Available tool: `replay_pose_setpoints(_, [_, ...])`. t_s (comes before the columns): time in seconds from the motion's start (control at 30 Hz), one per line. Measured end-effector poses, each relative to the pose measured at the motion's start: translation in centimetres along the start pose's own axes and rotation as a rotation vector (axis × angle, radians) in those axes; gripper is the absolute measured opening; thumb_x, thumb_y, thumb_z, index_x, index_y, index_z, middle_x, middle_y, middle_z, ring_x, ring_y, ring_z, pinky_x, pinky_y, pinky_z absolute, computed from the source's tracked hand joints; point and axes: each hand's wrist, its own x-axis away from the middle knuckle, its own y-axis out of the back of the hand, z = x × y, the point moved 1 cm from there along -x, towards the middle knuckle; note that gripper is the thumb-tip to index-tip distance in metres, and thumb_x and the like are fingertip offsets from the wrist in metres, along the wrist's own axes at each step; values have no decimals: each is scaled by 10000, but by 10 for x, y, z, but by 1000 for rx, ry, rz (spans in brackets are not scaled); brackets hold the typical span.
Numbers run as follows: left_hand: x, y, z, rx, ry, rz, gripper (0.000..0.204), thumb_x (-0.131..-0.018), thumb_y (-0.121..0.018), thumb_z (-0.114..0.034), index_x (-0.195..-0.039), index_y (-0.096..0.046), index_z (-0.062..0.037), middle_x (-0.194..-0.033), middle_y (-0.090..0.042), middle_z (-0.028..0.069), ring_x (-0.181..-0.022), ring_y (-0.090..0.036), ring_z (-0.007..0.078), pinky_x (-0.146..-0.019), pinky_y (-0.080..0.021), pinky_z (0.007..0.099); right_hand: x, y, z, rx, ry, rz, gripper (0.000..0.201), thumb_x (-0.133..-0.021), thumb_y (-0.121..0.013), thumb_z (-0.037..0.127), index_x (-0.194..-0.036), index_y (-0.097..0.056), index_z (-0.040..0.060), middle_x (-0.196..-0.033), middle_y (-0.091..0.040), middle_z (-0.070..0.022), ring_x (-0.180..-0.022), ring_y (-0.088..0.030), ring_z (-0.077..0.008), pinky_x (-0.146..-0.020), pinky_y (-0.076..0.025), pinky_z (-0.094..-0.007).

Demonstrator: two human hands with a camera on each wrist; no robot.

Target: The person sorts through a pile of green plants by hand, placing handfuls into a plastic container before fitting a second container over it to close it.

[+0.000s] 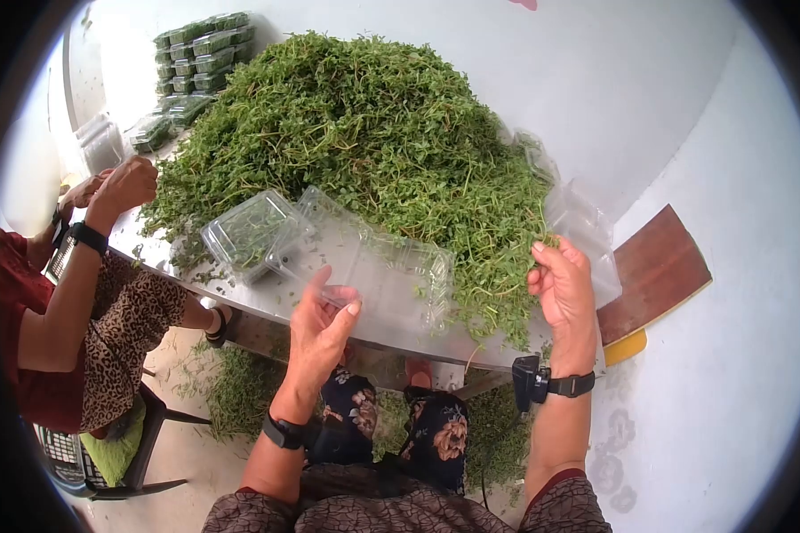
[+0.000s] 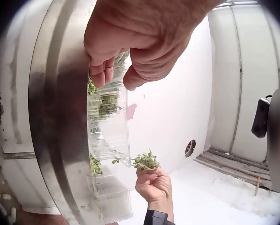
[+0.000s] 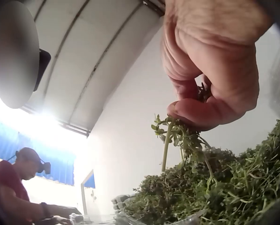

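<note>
My right hand (image 1: 564,289) pinches a small bunch of leafy green sprigs (image 3: 180,140) between thumb and fingers, at the right side of a big heap of the same greens (image 1: 356,133). Stems hang below the fingertips in the right wrist view. At the near edge of the table, my left hand (image 1: 320,324) holds the near left side of an open clear plastic clamshell box (image 1: 387,275), fingers bent and thumb apart from them. A few loose leaves lie in the box. In the left wrist view the box's long rim runs away from the thumb.
Another clear box (image 1: 253,233) with some greens stands to the left. Filled boxes (image 1: 200,53) are stacked at the back left. Empty clear boxes (image 1: 582,231) stand at right, beside a brown board (image 1: 656,275). A person (image 1: 53,329) works at the left, near a chair (image 1: 142,444).
</note>
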Motion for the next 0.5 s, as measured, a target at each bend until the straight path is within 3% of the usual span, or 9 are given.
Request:
replay_pose_setpoints(0.17, [-1,2,5,-16,-16,0,681,-877,-670,-127,-1415,-305,76,-1080,-578,98,-885,-539,116,-770,-459,252,9,-32,-2,-72,-30,3,186,-882,-650,140,-998,-585,10,-787,-616,-40,-535,-602,-120,-418,-458,-231])
replay_pose_setpoints(0.23, [1,4,4,-36,-6,2,679,-877,-672,-132,-1412,-309,76,-1079,-576,95,-887,-539,116,-773,-458,253,13,-53,-8,55,-70,204,273,-903,-635,184,-1075,-574,-19,-858,-635,-84,-568,-622,-141,-442,-478,-233])
replay_pose_setpoints(0.3, [-6,5,7,-41,-13,14,670,-882,-672,-136,-1405,-313,79,-1084,-567,95,-905,-540,121,-795,-459,260,13,-59,-5,181,-69,194,311,-911,-628,198,-1110,-566,-32,-893,-638,-105,-587,-630,-148,-456,-486,-232])
replay_pose_setpoints(0.4, [-7,10,13,5,-21,61,619,-912,-648,-131,-1404,-317,48,-1122,-550,102,-996,-582,168,-881,-483,294,11,-43,-4,348,-34,140,380,-915,-626,208,-1178,-547,-56,-933,-648,-135,-628,-643,-146,-484,-496,-229])
replay_pose_setpoints(0.47, [-5,9,11,8,-25,56,615,-915,-646,-133,-1403,-318,48,-1115,-554,99,-993,-578,164,-882,-480,291,11,-25,-4,491,13,107,351,-917,-623,207,-1154,-567,-46,-899,-655,-111,-640,-647,-140,-484,-489,-226])
replay_pose_setpoints(0.5, [-5,8,10,11,-32,49,611,-918,-644,-135,-1403,-319,48,-1109,-557,97,-990,-573,160,-882,-477,287,15,-20,-5,560,-24,84,309,-895,-647,210,-1092,-614,-25,-826,-669,-100,-640,-645,-129,-499,-492,-265])
